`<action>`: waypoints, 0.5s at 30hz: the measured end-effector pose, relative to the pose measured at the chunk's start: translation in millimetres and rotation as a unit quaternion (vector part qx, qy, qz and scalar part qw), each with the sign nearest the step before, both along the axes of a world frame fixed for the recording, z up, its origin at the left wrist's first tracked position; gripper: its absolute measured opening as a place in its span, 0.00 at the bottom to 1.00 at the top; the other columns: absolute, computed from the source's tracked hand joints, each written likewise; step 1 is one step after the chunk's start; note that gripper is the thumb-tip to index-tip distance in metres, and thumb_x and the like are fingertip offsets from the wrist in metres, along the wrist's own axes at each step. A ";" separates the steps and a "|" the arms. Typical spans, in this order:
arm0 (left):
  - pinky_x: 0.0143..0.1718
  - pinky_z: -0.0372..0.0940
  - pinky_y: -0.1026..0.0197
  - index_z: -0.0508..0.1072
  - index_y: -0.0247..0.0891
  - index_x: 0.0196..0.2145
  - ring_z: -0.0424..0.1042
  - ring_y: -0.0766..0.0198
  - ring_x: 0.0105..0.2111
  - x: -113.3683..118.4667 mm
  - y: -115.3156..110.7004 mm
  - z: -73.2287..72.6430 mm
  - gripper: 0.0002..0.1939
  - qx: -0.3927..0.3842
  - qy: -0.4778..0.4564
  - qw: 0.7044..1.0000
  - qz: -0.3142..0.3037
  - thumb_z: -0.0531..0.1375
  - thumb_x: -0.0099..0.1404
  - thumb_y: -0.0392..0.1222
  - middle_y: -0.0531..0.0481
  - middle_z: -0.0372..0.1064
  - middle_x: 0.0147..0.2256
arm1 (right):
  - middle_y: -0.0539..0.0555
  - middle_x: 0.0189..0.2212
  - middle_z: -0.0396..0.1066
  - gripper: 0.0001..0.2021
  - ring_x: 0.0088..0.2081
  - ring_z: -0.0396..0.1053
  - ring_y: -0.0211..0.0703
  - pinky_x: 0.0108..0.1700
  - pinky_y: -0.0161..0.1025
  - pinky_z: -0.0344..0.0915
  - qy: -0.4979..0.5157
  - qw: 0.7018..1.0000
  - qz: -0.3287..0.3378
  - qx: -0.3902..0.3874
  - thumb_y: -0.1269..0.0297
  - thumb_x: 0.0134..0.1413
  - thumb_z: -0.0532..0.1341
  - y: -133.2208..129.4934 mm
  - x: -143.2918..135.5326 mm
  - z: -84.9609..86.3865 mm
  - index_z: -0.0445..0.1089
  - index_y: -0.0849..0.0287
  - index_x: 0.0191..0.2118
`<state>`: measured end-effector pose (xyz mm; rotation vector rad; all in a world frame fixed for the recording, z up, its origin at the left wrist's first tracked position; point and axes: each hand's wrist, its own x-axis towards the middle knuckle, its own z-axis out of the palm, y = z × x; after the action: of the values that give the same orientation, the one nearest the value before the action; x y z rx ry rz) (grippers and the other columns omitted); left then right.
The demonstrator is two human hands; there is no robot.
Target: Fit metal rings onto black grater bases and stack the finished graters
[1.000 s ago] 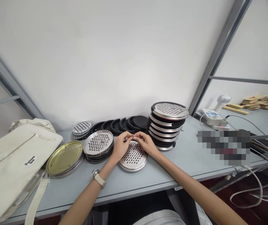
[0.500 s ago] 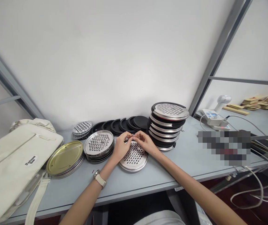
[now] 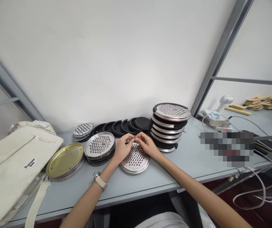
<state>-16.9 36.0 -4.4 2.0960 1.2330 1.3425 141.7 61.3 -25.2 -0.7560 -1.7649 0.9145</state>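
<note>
The left hand [image 3: 123,147] and right hand [image 3: 147,145] are meeting over the far edge of a slotted metal disc [image 3: 136,161], their fingers [image 3: 128,137] pinching a tiny metallic piece [image 3: 135,138]; the disc is resting on the grey surface [image 3: 188,160], between perforated discs [image 3: 101,143] and a taller metal-and-black stack [image 3: 170,129]

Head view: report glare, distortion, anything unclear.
In the head view, the wall brightens mid-picture; the posts slant outward, perhaps from lens distortion; a pixelated patch hides part of the right side; the small piece between the fingers is indistinct.
</note>
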 end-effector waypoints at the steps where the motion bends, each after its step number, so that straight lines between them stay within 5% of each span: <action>1: 0.36 0.62 0.66 0.70 0.39 0.34 0.70 0.67 0.34 0.0 0.1 0.0 0.05 0.003 0.001 1.000 -0.003 0.55 0.64 0.35 0.53 0.71 0.32 | 0.48 0.27 0.64 0.10 0.31 0.63 0.38 0.36 0.35 0.60 0.005 1.000 0.003 -0.007 0.56 0.58 0.56 0.6 -0.3 -1.0 0.63 0.57 0.34; 8: 0.36 0.62 0.65 0.70 0.38 0.33 0.69 0.66 0.34 -0.3 0.5 0.9 0.05 0.022 0.014 1.000 -0.016 0.55 0.64 0.34 0.52 0.70 0.32 | 0.47 0.23 0.63 0.16 0.27 0.62 0.36 0.31 0.35 0.60 0.068 0.991 0.052 -0.105 0.49 0.54 0.59 3.2 -1.9 1.0 0.62 0.58 0.32; 15: 0.36 0.63 0.65 0.71 0.38 0.33 0.71 0.65 0.33 0.4 0.3 1.0 0.04 -0.010 -0.017 1.000 0.018 0.56 0.63 0.37 0.52 0.72 0.31 | 0.48 0.28 0.64 0.13 0.30 0.63 0.37 0.34 0.35 0.61 0.074 0.993 0.046 -0.082 0.53 0.52 0.62 1.3 -3.1 2.6 0.64 0.57 0.34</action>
<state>-16.5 36.2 -3.4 2.0382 1.2704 1.3704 138.6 62.6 -22.7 -0.6968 -1.6197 1.1596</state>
